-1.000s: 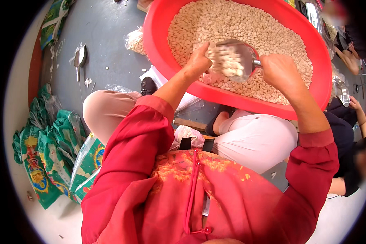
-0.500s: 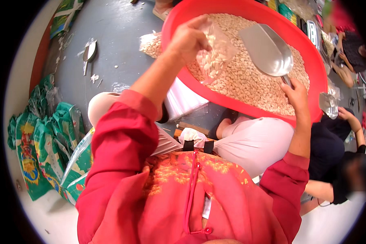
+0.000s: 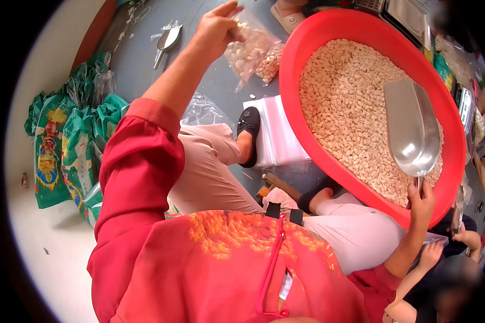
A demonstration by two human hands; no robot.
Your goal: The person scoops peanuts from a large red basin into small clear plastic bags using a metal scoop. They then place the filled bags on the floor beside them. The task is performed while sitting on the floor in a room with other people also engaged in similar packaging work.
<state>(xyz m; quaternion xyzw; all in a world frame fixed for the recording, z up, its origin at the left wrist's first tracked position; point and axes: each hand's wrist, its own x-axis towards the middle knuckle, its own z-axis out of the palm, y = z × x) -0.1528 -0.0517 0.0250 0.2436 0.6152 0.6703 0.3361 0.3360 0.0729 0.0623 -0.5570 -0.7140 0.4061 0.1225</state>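
Observation:
My left hand (image 3: 216, 33) is up at the left of a large red tub (image 3: 292, 81), closed on the top of a clear plastic bag (image 3: 247, 53). Pale flat seeds partly fill that bag, which hangs beyond the tub's rim. The same kind of seeds (image 3: 342, 102) heap inside the tub. At the tub's right side my right hand (image 3: 421, 202) grips the handle of a wide metal scoop (image 3: 409, 121). The scoop's bowl is over the seeds and looks mostly bare. Another filled bag (image 3: 271, 63) rests on the floor, just behind the hanging one.
A stack of clear flat bags (image 3: 279, 134) lies on the floor beside my shoe (image 3: 248, 126). Farther left is a second metal scoop (image 3: 170, 39). Green printed bags (image 3: 54, 153) stand by the wall. Another person's hand (image 3: 432, 254) shows at lower right; someone's shoe (image 3: 288, 17) is beyond the tub.
My left hand has carried the bag from over the tub out past its left rim. The view has shifted left. My right hand still holds the scoop over the seeds.

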